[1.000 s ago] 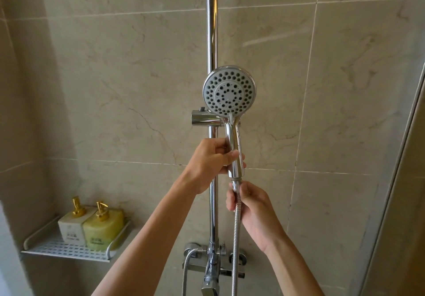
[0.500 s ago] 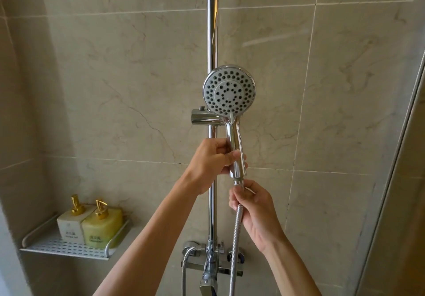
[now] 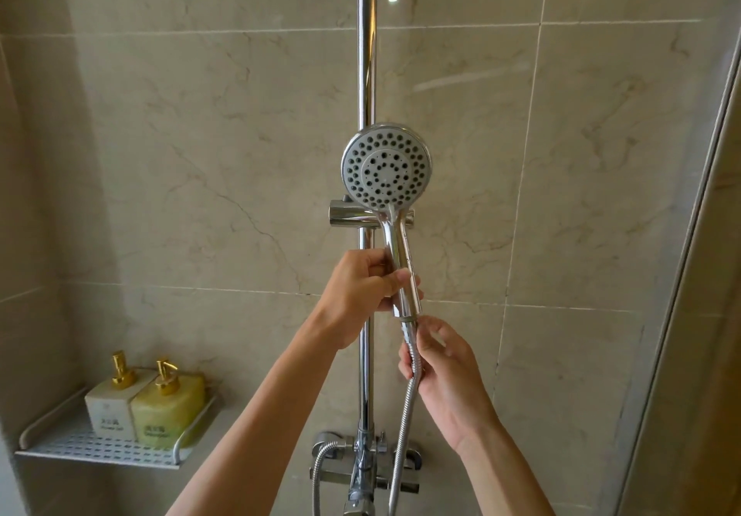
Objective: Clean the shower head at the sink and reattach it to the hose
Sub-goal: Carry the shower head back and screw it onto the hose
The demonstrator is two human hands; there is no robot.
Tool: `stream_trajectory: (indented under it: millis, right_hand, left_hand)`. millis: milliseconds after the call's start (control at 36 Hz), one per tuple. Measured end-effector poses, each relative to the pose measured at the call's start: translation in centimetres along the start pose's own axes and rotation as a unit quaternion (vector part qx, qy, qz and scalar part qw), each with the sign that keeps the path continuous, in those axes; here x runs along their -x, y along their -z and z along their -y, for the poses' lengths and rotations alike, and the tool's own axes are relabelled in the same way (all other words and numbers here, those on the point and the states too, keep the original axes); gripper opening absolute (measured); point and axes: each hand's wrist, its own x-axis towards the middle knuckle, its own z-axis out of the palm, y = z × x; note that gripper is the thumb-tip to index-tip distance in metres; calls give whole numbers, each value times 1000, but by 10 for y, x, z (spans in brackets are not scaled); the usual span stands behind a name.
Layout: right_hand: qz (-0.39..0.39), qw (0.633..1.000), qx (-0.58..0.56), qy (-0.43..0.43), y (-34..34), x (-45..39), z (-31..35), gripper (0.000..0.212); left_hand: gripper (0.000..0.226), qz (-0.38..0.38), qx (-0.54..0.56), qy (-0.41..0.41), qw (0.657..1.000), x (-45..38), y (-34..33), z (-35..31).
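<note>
Chrome is catching the light everywhere as we are holding the shower head (image 3: 387, 166) upright in front of the wall rail (image 3: 365, 54), its nozzle face turned toward us and its handle running down into our grip. We are wrapping our left hand (image 3: 361, 291) closed around the lower handle, thumb across the front, while our right hand (image 3: 443, 367), just below it, is pinching the top of the hose (image 3: 405, 403) between fingers and thumb at the nut where hose meets handle. We cannot tell whether the thread is engaged or loose, so we are judging the joint as the weak spot: if the right fingers are turning the nut off-axis, it could cross-thread, and a wet chrome handle could be slipping through the left palm and dropping toward the mixer valve (image 3: 363, 463) below our hands. The rail bracket (image 3: 351, 214) is sitting just above the left hand, close behind the head's neck, so any upward jerk risks knocking against it. Open room is lying to the right of our right hand, toward the glass panel (image 3: 689, 275); down and left of our left forearm, two pump bottles (image 3: 146, 407) are standing on a small shelf (image 3: 96, 449), well apart from the work.
</note>
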Motion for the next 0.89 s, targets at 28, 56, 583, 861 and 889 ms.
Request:
stream_trajectory:
  millis: [28,56,583,861,889]
  right_hand:
    - [-6,1000,3,14,0,1,-1,24]
    - [-9,1000,10,26,0,1,-2,19]
    - [13,997,75,2,-22,6,-3,37]
    - [14,993,100,54,-20,3,-8,21]
    - [18,996,72,47,-20,4,-9,22]
  left_hand:
    - [10,-3,4,1,1000,0,0,0]
    - [10,-5,9,2,1000,1,0,-1]
    - [9,-13,1,17,1000,8,9,-3]
    - [11,-10,-12,17,1000,11,9,-8]
    - [12,-8,-12,16,1000,11,9,-9]
